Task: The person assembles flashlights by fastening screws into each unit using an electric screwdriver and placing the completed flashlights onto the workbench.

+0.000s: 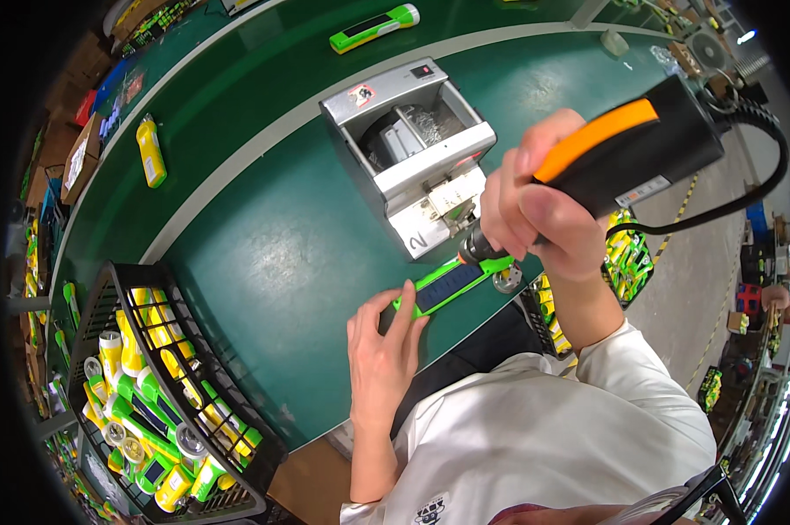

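In my right hand [544,201] is a corded electric screwdriver [649,149], black with an orange lever, my fingers wrapped round its body. Its tip points down at a green flashlight [452,287] with a dark solar panel, close to the lamp end; whether it touches a screw I cannot tell. My left hand [382,350] grips the flashlight's other end between thumb and fingers, keeping it on the green table [263,201]. Just beyond the flashlight stands a grey screw feeder [412,149] with an open top, its front outlet beside the screwdriver tip.
A black basket [119,289] piled with yellow and green flashlights stands at the left. More flashlights [627,258] fill a container low on the right. On the strip beyond the table's pale rail lie a yellow flashlight [151,153] and a green one [373,29]. The screwdriver's cable [775,166] loops right.
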### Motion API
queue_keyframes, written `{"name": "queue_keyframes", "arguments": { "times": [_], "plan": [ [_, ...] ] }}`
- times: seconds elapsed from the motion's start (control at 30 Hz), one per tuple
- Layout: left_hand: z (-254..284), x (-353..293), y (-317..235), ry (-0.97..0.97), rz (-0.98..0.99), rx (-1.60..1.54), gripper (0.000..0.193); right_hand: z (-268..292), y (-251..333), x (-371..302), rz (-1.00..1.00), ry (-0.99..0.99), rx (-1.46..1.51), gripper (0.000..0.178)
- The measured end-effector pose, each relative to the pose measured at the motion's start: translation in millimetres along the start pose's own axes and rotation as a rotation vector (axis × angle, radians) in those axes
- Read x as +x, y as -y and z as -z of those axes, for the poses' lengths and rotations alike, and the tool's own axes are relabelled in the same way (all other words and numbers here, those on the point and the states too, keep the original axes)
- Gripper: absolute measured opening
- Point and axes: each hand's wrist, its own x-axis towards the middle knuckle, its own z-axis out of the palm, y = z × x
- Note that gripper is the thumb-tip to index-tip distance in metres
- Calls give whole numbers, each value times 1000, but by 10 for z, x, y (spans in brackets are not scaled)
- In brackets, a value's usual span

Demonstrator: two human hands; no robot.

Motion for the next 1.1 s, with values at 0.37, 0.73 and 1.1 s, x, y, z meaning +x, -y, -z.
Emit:
{"name": "queue_keyframes", "arguments": {
  "times": [0.37,0.73,1.1],
  "plan": [
    [32,-24,66,-60,196,-217,99,-431,-379,-257,-11,3,53,22],
    [20,-19,134,-74,162,-244,99,-480,-544,-311,-112,-12,-1,22],
    [110,-42,133,-35,135,-253,105,-576,-487,-197,-3,421,-408,20]
  ]
}}
